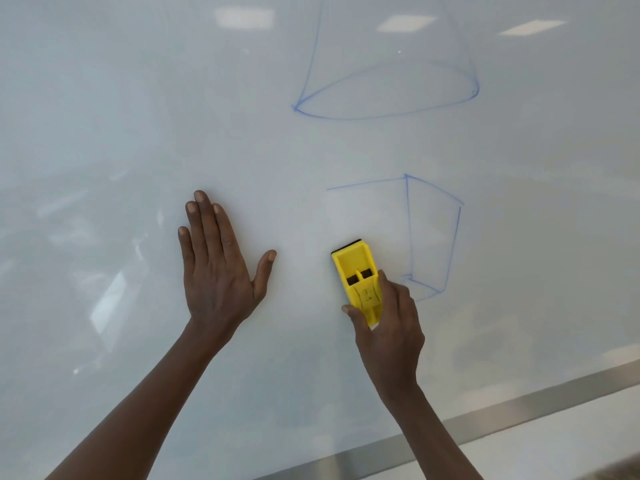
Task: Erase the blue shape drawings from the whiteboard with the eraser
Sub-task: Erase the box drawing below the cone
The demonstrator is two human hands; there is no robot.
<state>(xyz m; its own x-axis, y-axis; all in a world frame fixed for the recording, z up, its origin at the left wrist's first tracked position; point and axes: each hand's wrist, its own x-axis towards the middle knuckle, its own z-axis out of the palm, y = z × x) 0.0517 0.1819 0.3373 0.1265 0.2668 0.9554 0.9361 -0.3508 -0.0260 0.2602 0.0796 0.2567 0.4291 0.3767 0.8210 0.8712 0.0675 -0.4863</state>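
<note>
A glossy whiteboard (138, 133) fills the view. My right hand (388, 327) grips a yellow eraser (356, 271) with a black felt edge, pressed flat on the board. Just right of it are the blue lines of a cube drawing (433, 237); its left part is gone. Higher up is a blue cone drawing (384, 91), cut off by the top edge of the frame. My left hand (218, 268) lies flat on the board, fingers spread, left of the eraser.
The board's silver metal frame (519, 407) runs diagonally across the lower right, with a pale surface beyond it. Ceiling lights reflect in the board.
</note>
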